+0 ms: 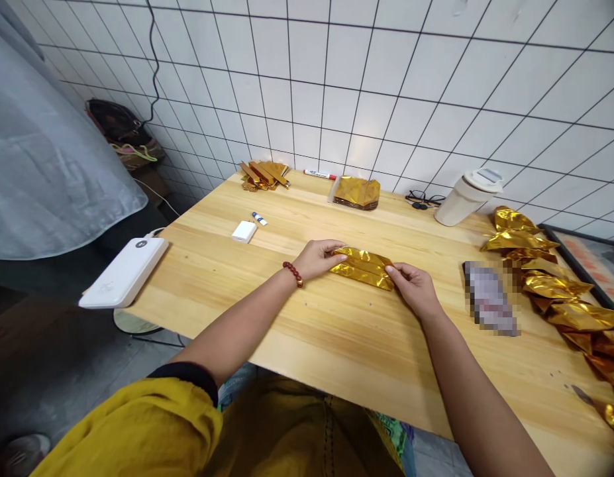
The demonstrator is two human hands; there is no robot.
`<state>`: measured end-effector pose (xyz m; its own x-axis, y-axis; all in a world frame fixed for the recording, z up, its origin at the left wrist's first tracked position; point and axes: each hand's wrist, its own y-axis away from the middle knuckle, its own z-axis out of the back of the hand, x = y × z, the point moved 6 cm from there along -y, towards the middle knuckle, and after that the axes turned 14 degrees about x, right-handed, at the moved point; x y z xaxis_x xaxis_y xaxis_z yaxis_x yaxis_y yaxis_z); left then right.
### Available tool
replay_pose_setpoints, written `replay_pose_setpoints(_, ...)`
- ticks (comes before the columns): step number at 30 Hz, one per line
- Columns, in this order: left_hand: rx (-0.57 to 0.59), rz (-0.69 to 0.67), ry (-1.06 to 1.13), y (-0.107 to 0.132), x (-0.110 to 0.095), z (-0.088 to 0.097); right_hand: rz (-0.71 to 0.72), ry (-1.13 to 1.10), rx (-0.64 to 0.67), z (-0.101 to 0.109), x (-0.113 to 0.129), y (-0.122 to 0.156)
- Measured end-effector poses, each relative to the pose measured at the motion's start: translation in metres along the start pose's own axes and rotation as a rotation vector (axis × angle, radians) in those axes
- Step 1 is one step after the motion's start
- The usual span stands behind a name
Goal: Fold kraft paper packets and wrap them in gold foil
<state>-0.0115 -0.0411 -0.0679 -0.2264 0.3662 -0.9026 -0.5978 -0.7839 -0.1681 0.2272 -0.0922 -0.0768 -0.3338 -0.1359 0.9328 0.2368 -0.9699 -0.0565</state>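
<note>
Yellow garment (152, 430) at the near edge; beyond it, both hands hold a crinkled, folded gold foil strip (363, 267) at mid-bench.
Lying flat on the pale wooden bench (287, 344), the gold foil strip runs left to right, dipping slightly toward the right. The left hand (316, 258), with a red bead bracelet (293, 273) at the wrist, has its fingers closed on the left end. The right hand (410, 285) pinches the right end, equally near. A pixelated flat object (489, 298) and a heap of folded gold foil pieces (555, 285) lie apart to the right, and nothing crowds the strip.
</note>
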Motion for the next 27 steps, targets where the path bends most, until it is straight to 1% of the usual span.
replay_pose_setpoints(2, -0.017, -0.033, -0.072, 0.001, -0.005, 0.001, -0.006, 0.003, -0.002, -0.001, -0.001, -0.001)
replay_pose_setpoints(5, 0.009, -0.061, -0.291, 0.002, -0.013, -0.002, 0.018, 0.022, -0.015, -0.001, -0.004, -0.002)
replay_pose_setpoints(7, 0.042, -0.085, -0.442, 0.003, -0.018, -0.005, 0.043, 0.077, -0.033, 0.000, -0.005, -0.002)
replay_pose_setpoints(9, 0.069, -0.117, -0.534, 0.003, -0.022, -0.007, 0.058, 0.178, -0.050, 0.001, -0.005, -0.003)
replay_pose_setpoints(11, 0.077, -0.141, -0.561, 0.003, -0.022, -0.008, 0.073, 0.314, -0.062, 0.002, -0.003, -0.003)
replay_pose_setpoints(14, 0.057, -0.153, -0.561, 0.002, -0.020, -0.007, 0.112, 0.501, -0.067, 0.000, 0.002, -0.004)
replay_pose_setpoints(17, 0.041, -0.161, -0.576, 0.001, -0.019, -0.006, 0.118, 0.583, -0.064, -0.002, 0.005, -0.005)
replay_pose_setpoints(22, 0.071, -0.110, -0.593, 0.000, -0.019, -0.007, 0.112, 0.572, -0.071, -0.001, 0.004, -0.005)
replay_pose_setpoints(24, 0.072, -0.096, -0.587, 0.000, -0.019, -0.007, 0.127, 0.527, -0.090, 0.002, 0.001, -0.005)
replay_pose_setpoints(27, 0.051, -0.119, -0.571, 0.001, -0.021, -0.008, 0.151, 0.435, -0.114, 0.006, -0.003, -0.005)
